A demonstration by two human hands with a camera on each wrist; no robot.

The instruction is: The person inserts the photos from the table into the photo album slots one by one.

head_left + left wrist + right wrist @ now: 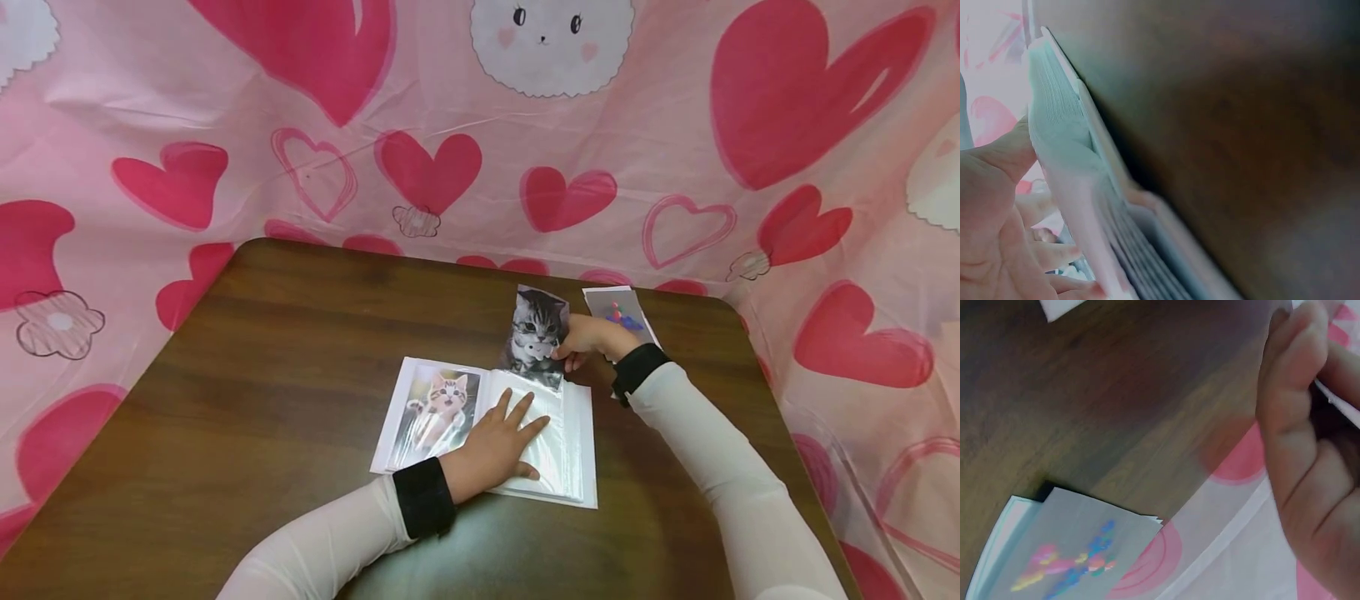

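Note:
An open photo album point(588, 454) with clear pockets lies on the table. My left hand point(491, 446) rests with spread fingers on its right page, and in the left wrist view the thumb sits along the edge of the album's stacked pages point(1063, 137). By its right edge, my right hand point(588, 335) pinches a grey kitten photo point(534, 317), held upright at the top of the right page. The photo's lower end overlaps the pocket point(551, 454). An orange-and-white kitten picture point(441, 408) fills the left page.
Behind the right hand lies a small stack of pictures point(611, 302), the top one grey with a colourful figure; the right wrist view shows this stack point(1079, 544) fanned slightly. A pink heart-printed cloth point(495, 158) hangs behind the brown table point(300, 358).

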